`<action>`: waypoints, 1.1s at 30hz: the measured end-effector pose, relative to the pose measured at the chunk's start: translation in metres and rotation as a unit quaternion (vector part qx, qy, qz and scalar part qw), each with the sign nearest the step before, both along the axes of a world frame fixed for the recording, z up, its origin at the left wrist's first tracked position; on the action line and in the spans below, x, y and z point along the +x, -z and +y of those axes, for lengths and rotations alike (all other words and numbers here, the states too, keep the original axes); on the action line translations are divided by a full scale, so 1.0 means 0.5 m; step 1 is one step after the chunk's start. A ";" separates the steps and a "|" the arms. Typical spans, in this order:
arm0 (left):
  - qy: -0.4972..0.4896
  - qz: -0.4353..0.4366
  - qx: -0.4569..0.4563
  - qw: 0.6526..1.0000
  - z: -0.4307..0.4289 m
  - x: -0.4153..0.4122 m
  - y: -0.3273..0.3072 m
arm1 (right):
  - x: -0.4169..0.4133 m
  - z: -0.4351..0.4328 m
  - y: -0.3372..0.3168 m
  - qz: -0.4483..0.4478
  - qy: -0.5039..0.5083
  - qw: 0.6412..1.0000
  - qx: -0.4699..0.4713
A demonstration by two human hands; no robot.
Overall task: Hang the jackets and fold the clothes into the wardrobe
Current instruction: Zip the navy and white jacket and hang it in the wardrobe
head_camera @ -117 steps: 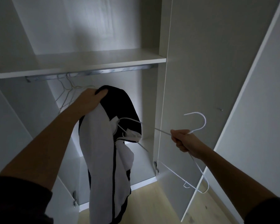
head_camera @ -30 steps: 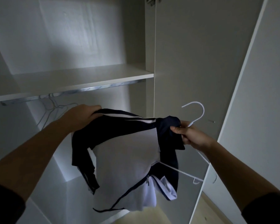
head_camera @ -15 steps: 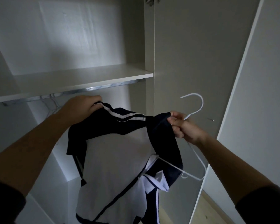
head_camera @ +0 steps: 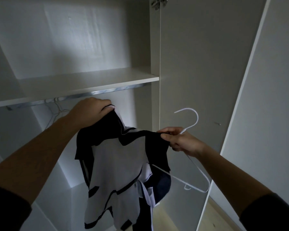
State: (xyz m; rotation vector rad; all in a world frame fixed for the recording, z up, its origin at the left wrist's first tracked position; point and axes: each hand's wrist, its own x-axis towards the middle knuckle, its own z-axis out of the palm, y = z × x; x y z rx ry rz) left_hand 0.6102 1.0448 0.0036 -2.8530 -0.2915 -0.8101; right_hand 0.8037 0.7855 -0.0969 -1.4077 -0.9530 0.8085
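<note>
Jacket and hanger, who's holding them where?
Left hand grips the jacket by its top edge; right hand pinches its shoulder and the white hanger below the hook.

The jacket (head_camera: 120,164) hangs between the hands, under the shelf (head_camera: 83,84) and rail (head_camera: 107,91). The left hand (head_camera: 88,112) grips its top left; the right hand (head_camera: 182,142) holds its right edge and the hanger (head_camera: 197,118). Spare hangers (head_camera: 57,110) hang left; the door (head_camera: 265,97) stands right.

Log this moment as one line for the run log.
left hand: grips jacket top | right hand: holds white hanger, pinches jacket edge | jacket: not yet on rail
</note>
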 end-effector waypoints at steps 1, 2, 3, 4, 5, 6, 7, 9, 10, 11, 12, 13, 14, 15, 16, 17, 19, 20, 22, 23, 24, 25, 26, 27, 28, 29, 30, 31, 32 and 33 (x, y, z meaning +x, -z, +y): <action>-0.001 0.002 0.015 1.000 0.001 -0.001 -0.002 | 0.000 0.002 0.006 0.029 0.004 0.999 0.019; 0.000 0.003 0.029 1.000 0.004 -0.002 -0.004 | 0.000 0.004 0.009 0.053 0.007 0.998 0.035; 0.007 0.004 0.041 0.999 0.008 -0.004 -0.008 | 0.000 0.004 0.012 0.070 0.009 0.996 0.046; 0.017 0.006 0.052 0.998 0.012 -0.007 -0.011 | 0.002 0.004 0.013 0.082 0.014 0.995 0.054; 0.029 0.007 0.062 0.998 0.016 -0.010 -0.014 | 0.003 0.004 0.013 0.090 0.024 0.994 0.062; 0.039 0.007 0.069 0.997 0.018 -0.013 -0.017 | 0.004 0.005 0.012 0.095 0.034 0.992 0.069; 0.051 0.006 0.072 0.996 0.020 -0.017 -0.019 | 0.004 0.006 0.010 0.097 0.037 0.992 0.070; 0.066 0.007 0.074 0.995 0.020 -0.020 -0.016 | 0.001 0.007 0.004 0.081 0.029 0.994 0.063; 0.062 0.008 0.074 0.995 0.018 -0.019 -0.011 | 0.000 0.009 0.001 0.073 0.028 0.995 0.062; 0.057 0.004 0.075 0.996 0.018 -0.018 -0.006 | -0.001 0.011 -0.002 0.072 0.029 0.995 0.063; 0.049 -0.004 0.076 0.996 0.019 -0.016 0.000 | -0.002 0.011 -0.004 0.076 0.030 0.994 0.066; 0.040 -0.015 0.074 0.996 0.023 -0.014 0.005 | -0.002 0.010 -0.006 0.083 0.031 0.993 0.073; 0.023 -0.025 0.065 0.997 0.026 -0.013 0.009 | -0.002 0.009 -0.008 0.089 0.033 0.992 0.083; 0.004 -0.039 0.052 0.998 0.030 -0.012 0.012 | -0.001 0.007 -0.010 0.094 0.035 0.991 0.093; -0.018 -0.048 0.036 0.998 0.031 -0.011 0.014 | 0.000 0.005 -0.011 0.096 0.035 0.990 0.099; -0.034 -0.050 0.018 0.998 0.032 -0.008 0.016 | 0.000 0.004 -0.014 0.094 0.035 0.990 0.102; -0.034 -0.031 -0.027 0.999 0.018 -0.005 0.018 | 0.001 0.004 -0.022 0.086 0.037 0.990 0.100; -0.012 -0.026 -0.034 0.999 0.003 -0.003 0.016 | 0.000 0.005 -0.026 0.082 0.040 0.991 0.099; 0.014 -0.025 0.010 1.000 -0.031 0.005 0.016 | -0.006 0.007 -0.037 0.060 0.044 0.993 0.092; 0.017 -0.025 0.053 0.998 -0.050 0.012 0.019 | -0.011 0.008 -0.042 0.038 0.043 0.995 0.085; 0.023 -0.014 0.098 0.995 -0.070 0.022 0.027 | -0.018 0.010 -0.047 0.012 0.038 0.996 0.077; 0.039 -0.003 0.128 0.991 -0.093 0.032 0.040 | -0.026 0.012 -0.052 -0.014 0.029 0.997 0.068; 0.054 0.008 0.129 0.990 -0.118 0.039 0.054 | -0.035 0.014 -0.058 -0.040 0.020 0.997 0.056; 0.066 0.020 0.118 0.991 -0.142 0.042 0.066 | -0.042 0.016 -0.065 -0.063 0.012 0.997 0.043; 0.078 0.022 0.112 0.990 -0.158 0.041 0.077 | -0.046 0.017 -0.071 -0.086 0.008 0.996 0.028; 0.086 0.013 0.113 0.990 -0.163 0.040 0.087 | -0.047 0.014 -0.080 -0.107 0.005 0.994 0.015; 0.086 0.006 0.110 0.990 -0.161 0.037 0.096 | -0.045 0.007 -0.088 -0.121 -0.003 0.993 0.002; 0.085 0.000 0.103 0.991 -0.153 0.033 0.102 | -0.037 -0.004 -0.097 -0.128 -0.018 0.992 -0.015; 0.086 -0.006 0.088 0.992 -0.143 0.030 0.106 | -0.025 -0.019 -0.101 -0.132 -0.034 0.990 -0.040; 0.085 -0.015 0.073 0.994 -0.133 0.028 0.107 | -0.012 -0.036 -0.102 -0.142 -0.043 0.986 -0.074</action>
